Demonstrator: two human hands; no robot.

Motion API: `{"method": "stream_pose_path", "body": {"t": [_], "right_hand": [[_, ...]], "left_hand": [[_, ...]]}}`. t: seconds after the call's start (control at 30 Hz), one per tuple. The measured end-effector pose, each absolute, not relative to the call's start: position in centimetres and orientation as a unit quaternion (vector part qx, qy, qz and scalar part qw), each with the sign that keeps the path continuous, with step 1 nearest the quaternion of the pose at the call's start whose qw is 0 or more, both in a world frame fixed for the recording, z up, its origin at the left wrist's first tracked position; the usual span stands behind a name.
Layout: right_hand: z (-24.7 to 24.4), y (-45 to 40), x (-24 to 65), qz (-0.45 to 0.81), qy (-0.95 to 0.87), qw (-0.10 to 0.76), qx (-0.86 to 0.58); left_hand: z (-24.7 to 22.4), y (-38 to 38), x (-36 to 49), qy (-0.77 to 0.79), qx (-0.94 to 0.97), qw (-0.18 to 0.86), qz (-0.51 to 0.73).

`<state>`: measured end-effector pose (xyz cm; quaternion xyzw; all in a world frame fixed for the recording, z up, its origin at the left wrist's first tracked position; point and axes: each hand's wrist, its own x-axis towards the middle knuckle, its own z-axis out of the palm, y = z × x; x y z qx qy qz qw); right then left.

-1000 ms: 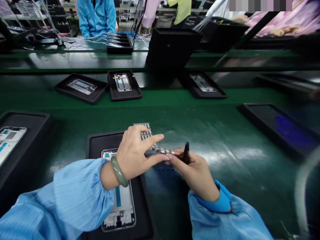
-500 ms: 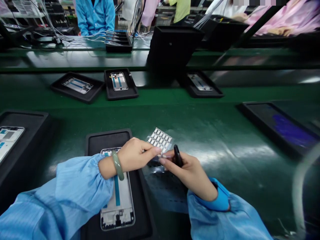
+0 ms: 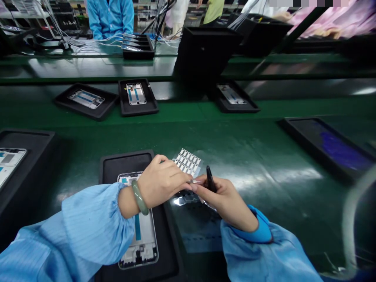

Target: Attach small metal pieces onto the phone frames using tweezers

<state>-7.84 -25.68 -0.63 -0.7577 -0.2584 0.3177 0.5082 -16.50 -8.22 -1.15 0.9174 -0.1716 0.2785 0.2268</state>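
Note:
My left hand [image 3: 163, 180], with a green bangle [image 3: 140, 197] at the wrist, is closed, its fingertips pinching something small and partly hidden. They meet the fingertips of my right hand [image 3: 226, 196], which is closed around a dark pen-like tool [image 3: 210, 179]. A thin clear or silvery piece [image 3: 195, 181] shows between the two hands. Just behind the fingers lies a sheet of small white labels [image 3: 188, 159]. Under my left forearm, a silver phone frame [image 3: 147, 239] with a blue strip rests in a black tray [image 3: 127, 159].
Another black tray [image 3: 35, 137] with a phone frame stands at the left edge. Three smaller trays lie farther back, one of them [image 3: 138, 111] near the centre. A tray with purple material [image 3: 343, 150] is at right. A person in blue [image 3: 111, 17] is across the line.
My left hand has turned slightly, its fingers now reaching farther over the meeting point. The small trays at the back appear shifted slightly left.

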Motion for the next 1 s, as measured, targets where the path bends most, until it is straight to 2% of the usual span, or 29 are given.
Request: {"method": "stream_pose_path", "body": {"t": [0.4,0.63,0.73,0.8,1.0], "right_hand": [[-0.2,-25.7,-7.6,0.359,-0.303,0.462,-0.753],[-0.2,-25.8,-7.6,0.361,-0.310,0.464,-0.747],[0.0,-25.8,-7.6,0.347,-0.311,0.470,-0.749],[0.1,-25.7,-7.6,0.340,-0.311,0.469,-0.754],[0.3,-25.5,-7.9,0.342,-0.295,0.459,-0.765]], "left_hand": [[-0.6,-8.8,-16.0,-0.178,0.923,0.167,0.296],[-0.3,-8.5,-16.3,-0.071,0.925,0.356,0.113],[0.1,-8.4,-16.7,-0.063,0.906,0.398,0.125],[0.2,-8.4,-16.9,-0.076,0.906,0.378,0.175],[-0.2,-8.5,-16.7,-0.161,0.932,0.183,0.269]]}}
